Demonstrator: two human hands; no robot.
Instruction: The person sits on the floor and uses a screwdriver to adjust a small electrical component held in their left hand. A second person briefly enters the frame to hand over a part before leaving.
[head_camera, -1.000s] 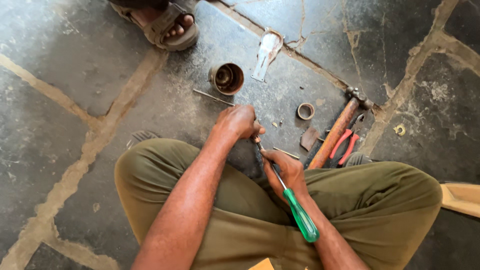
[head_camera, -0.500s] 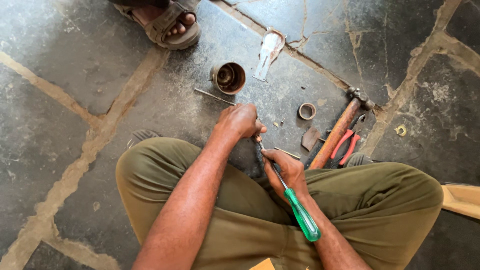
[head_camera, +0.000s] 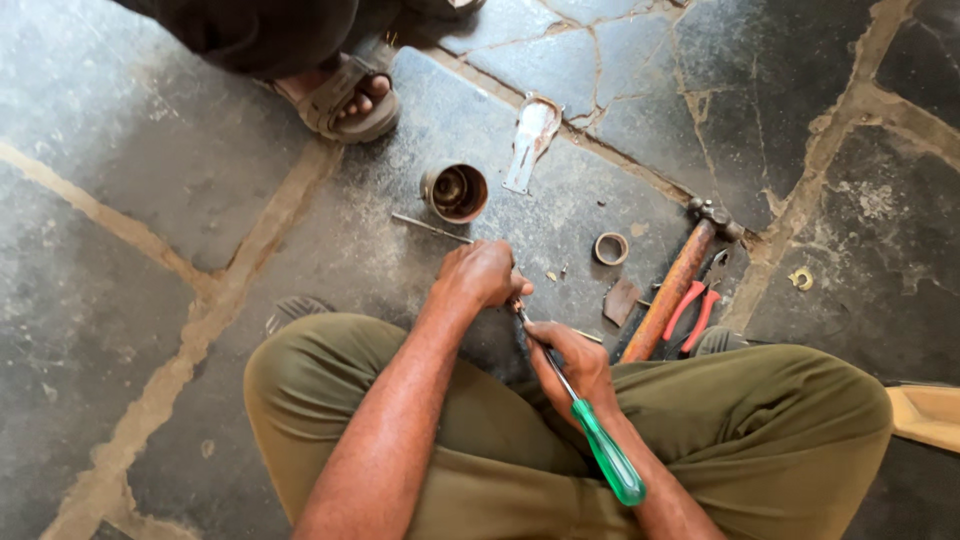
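Observation:
I sit cross-legged in olive trousers on a stone floor. My left hand is closed over a small part on the floor; the part itself is hidden under my fingers. My right hand grips the metal shaft of a screwdriver with a green handle. The tip of the shaft points up-left to the spot under my left hand. The green handle sticks out back over my right leg.
On the floor ahead lie a rusty metal cup, a thin metal rod, a flat silvery piece, a small ring, a wooden-handled hammer and red-handled pliers. Another person's sandalled foot stands at top left.
The view has tilted slightly, so the floor items sit lower in the picture. Both hands keep the same hold on the part and the screwdriver.

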